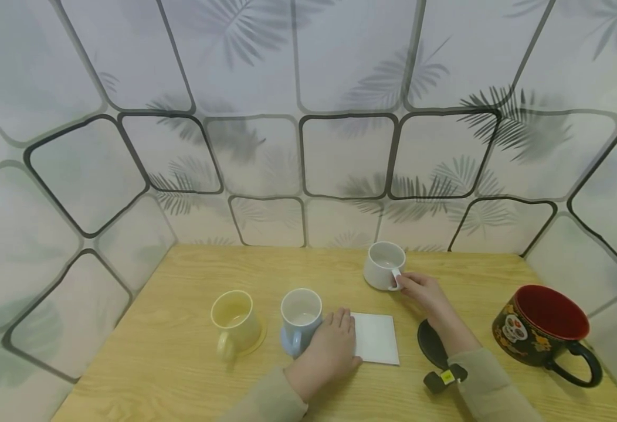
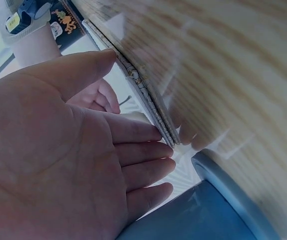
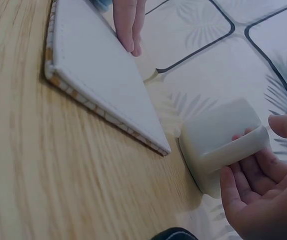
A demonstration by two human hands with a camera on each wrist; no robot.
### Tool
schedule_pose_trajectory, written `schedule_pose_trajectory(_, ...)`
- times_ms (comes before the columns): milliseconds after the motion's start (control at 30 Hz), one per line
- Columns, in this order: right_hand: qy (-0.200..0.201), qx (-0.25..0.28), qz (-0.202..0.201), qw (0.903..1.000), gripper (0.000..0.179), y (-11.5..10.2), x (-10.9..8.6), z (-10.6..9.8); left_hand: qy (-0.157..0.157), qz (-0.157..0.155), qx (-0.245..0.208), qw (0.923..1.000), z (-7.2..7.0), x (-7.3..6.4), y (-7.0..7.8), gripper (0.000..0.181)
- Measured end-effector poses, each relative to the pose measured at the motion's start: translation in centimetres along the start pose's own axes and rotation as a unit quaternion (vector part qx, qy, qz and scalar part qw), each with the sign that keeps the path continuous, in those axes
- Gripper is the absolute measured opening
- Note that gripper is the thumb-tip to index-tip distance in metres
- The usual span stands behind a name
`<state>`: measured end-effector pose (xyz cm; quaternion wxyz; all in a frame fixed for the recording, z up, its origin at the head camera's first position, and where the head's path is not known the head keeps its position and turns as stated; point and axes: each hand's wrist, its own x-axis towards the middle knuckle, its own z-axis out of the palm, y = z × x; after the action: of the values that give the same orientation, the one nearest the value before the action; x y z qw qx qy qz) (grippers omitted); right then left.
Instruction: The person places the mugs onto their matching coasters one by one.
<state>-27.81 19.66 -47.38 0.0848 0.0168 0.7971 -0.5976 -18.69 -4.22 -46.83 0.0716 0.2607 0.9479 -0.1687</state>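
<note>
In the head view my right hand (image 1: pixel 424 293) holds the handle of a white mug (image 1: pixel 379 271), which stands upright near the back edge of the table. The right wrist view shows the fingers of that hand (image 3: pixel 258 187) curled at the mug's handle (image 3: pixel 238 149). My left hand (image 1: pixel 335 340) lies between a light blue mug (image 1: pixel 294 322) and a flat white square coaster (image 1: pixel 376 340). Its fingers are straight in the left wrist view, with thumb and fingertips at the edge of the coaster (image 2: pixel 138 82). The blue mug (image 2: pixel 198 210) is close below those fingers.
A yellow mug (image 1: pixel 234 316) sits on a yellow coaster (image 1: pixel 260 339) to the left. Beside my right forearm lies a black round coaster (image 1: pixel 431 344). A large black skull-patterned mug (image 1: pixel 530 334), red inside, stands at the right. A patterned curtain (image 1: pixel 340 158) rises behind the table.
</note>
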Motion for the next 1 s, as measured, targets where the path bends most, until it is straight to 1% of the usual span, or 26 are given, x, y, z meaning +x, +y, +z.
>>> schedule_pose_trajectory(133,0.002,0.009,-0.005,0.9999,0.05,0.0,0.0,0.2,-0.001,0.0,-0.003,1.0,-0.2,-0.2,0.0,0.082)
schedule_pose_trajectory(333,-0.011,0.03,-0.02,0.9993,0.044,0.3,0.0,0.4,0.003,0.002,-0.008,1.0,-0.4,-0.3,0.1,0.081)
schedule_pose_trajectory(500,-0.017,0.031,-0.033,0.9988,0.045,0.5,0.1,0.5,-0.002,0.004,-0.014,0.9999,-0.5,-0.4,0.1,0.08)
schedule_pose_trajectory(633,-0.022,0.056,-0.038,0.9974,0.045,0.6,0.3,0.7,-0.004,0.003,-0.011,0.9999,-0.8,-0.5,0.0,0.081)
schedule_pose_trajectory(800,-0.03,0.091,-0.048,0.9942,0.041,0.8,0.4,0.7,0.001,0.001,-0.001,1.0,-0.7,-0.4,0.0,0.081)
schedule_pose_trajectory(1000,-0.037,0.093,-0.053,0.9936,0.038,1.0,0.6,0.8,0.003,0.002,0.005,1.0,-0.4,-0.3,0.0,0.081)
